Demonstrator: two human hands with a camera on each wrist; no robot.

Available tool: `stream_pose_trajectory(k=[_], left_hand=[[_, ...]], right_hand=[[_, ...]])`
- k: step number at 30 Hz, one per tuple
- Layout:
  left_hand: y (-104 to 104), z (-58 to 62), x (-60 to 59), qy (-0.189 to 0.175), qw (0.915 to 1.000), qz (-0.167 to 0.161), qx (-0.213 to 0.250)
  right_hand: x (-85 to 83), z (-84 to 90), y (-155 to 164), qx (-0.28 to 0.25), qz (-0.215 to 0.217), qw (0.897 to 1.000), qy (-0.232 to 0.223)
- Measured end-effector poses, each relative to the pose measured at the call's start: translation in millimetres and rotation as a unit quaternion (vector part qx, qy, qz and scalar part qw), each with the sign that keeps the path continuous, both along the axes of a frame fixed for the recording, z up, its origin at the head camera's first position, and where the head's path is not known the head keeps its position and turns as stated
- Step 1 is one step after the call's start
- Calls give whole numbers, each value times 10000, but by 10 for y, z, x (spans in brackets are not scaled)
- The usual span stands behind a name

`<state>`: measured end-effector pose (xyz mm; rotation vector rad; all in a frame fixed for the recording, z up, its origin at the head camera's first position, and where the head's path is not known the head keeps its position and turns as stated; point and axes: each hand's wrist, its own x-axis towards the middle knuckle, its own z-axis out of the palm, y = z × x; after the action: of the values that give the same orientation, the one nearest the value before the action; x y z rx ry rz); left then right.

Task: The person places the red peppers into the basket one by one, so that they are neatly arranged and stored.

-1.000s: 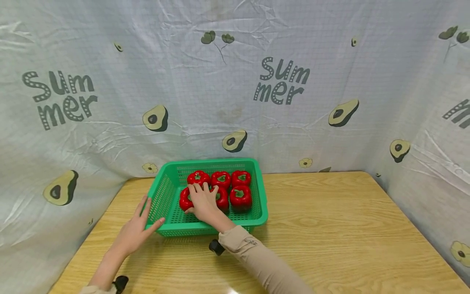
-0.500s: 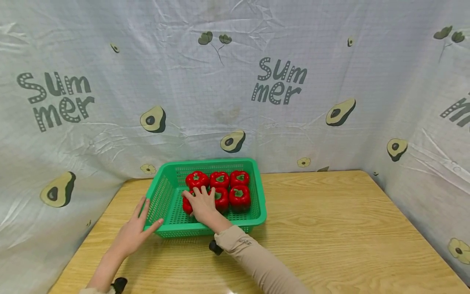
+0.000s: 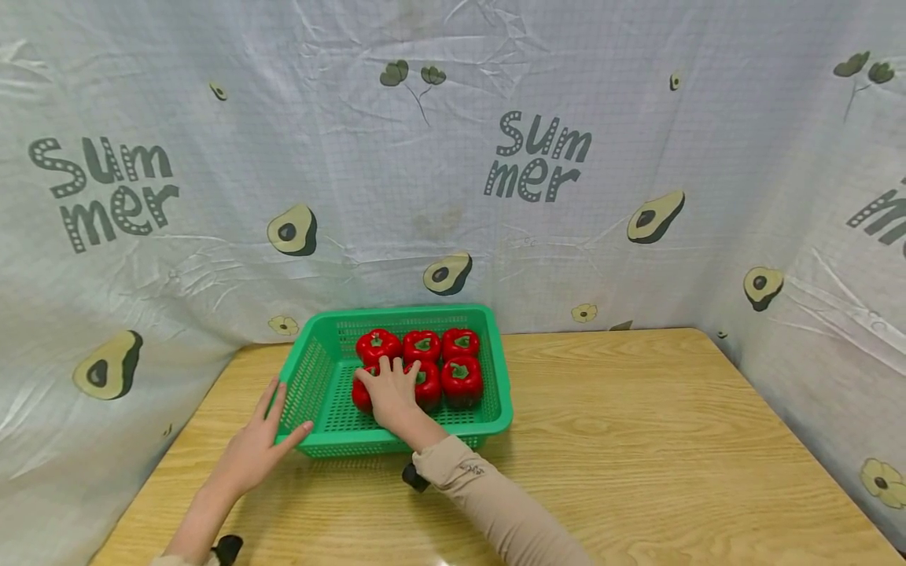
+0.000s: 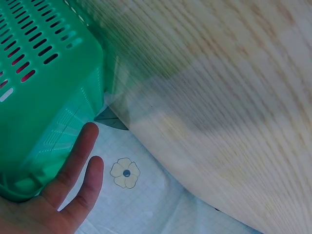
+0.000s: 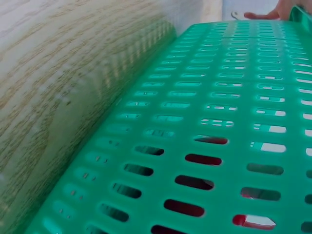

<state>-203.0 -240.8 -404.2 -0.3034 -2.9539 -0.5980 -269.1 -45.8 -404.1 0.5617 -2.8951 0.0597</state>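
Observation:
A green plastic basket (image 3: 504, 377) stands on the table, holding several red bell peppers. In the head view my right hand (image 3: 395, 401) reaches over the front rim and holds the front-left bell pepper (image 3: 361, 393), its fingers spread over the top. That pepper is partly hidden under the hand. To its right are a half-covered pepper (image 3: 428, 387) and another bell pepper (image 3: 462, 382). Three more peppers (image 3: 378, 346) form the back row. At the basket's left end my left hand (image 3: 251, 452) touches the rim with straight, spread fingers. The basket's slotted wall (image 5: 185, 122) hides my right hand in the right wrist view.
The wooden table (image 3: 623, 440) extends to the right of the basket and in front of it. A pale cloth (image 3: 368, 157) printed with avocados hangs behind and at both sides. Dark wrist cameras (image 3: 414, 476) sit at the sleeve cuffs.
The front-left pepper has shifted slightly right, closer to the pepper beside it, with my right hand on it. My left hand stays at the basket's left end. The whole view has drifted slightly.

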Motion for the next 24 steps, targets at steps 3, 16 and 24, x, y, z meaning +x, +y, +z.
stream_pose_trajectory(k=[3,16,24], left_hand=[[-3,-7,-6,5,10000,1,-4],[-30,0,-32,-145,9997,147,-86],[-32,2,29,80,9976,409,-551]], right_hand=[[4,-3,3,53,-111,9999,32],[37,68,144,21,-71,9982,-588],[220,202,620,-526,811,9940,507]])
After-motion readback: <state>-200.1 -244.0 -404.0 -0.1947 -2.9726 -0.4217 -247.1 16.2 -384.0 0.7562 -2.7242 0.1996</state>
